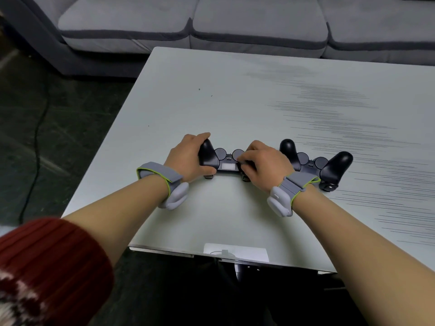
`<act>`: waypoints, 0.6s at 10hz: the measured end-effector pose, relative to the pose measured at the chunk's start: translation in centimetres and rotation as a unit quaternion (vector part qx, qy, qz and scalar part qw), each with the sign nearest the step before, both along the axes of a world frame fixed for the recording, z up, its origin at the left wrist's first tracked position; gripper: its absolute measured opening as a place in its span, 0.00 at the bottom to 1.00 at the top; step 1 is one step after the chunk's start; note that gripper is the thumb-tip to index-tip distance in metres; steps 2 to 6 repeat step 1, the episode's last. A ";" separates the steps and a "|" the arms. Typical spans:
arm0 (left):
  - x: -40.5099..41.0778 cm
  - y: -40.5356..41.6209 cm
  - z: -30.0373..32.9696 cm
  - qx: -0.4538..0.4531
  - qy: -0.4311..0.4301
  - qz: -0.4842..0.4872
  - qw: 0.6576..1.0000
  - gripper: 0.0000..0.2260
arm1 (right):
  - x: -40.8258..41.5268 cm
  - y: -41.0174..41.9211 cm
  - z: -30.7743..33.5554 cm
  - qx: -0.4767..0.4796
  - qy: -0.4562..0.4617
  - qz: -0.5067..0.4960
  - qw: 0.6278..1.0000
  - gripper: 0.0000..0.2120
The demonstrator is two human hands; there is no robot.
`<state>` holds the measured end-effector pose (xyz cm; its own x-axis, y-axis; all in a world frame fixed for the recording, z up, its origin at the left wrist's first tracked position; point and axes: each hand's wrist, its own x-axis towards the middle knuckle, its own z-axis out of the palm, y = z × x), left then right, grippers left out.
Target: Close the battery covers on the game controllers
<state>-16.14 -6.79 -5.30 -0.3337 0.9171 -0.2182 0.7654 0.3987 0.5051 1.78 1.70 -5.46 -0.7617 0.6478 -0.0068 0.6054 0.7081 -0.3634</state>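
Note:
Two dark game controllers lie face down on the pale table (211, 102), side by side near its front half. The left controller (224, 161) shows a light rectangular patch in the middle of its back. My left hand (188, 158) is wrapped around that controller's left grip. Curled over its right grip, my right hand (261, 163) has its fingertips close to the light patch. The right controller (329, 165) rests untouched just right of my right hand, its two grips pointing away. Whether either battery cover is seated I cannot tell.
A grey sofa (235, 24) runs along the table's far edge. To the left lies dark floor with a black cable (35, 137). A white label (235, 251) sits at the table's near edge. Both wrists wear grey strapped devices.

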 end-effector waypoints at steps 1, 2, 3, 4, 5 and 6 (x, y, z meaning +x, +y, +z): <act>0.2 -0.4 0.3 -0.003 0.009 0.050 0.999 0.36 | 1.2 0.5 0.5 0.000 -0.011 -0.039 0.999 0.09; 0.2 -0.4 0.3 -0.003 0.009 0.050 0.999 0.36 | 1.2 0.5 0.5 0.000 -0.011 -0.039 0.999 0.09; 0.2 -0.4 0.3 -0.003 0.009 0.050 0.999 0.36 | 1.2 0.5 0.5 0.000 -0.011 -0.039 0.999 0.09; 0.2 -0.4 0.3 -0.003 0.009 0.050 0.999 0.36 | 1.2 0.5 0.5 0.000 -0.011 -0.039 0.999 0.09; 0.2 -0.4 0.3 -0.003 0.009 0.050 0.999 0.36 | 1.2 0.5 0.5 0.000 -0.011 -0.039 0.999 0.09; 0.2 -0.4 0.3 -0.003 0.009 0.050 0.999 0.36 | 1.2 0.5 0.5 0.000 -0.011 -0.039 0.999 0.09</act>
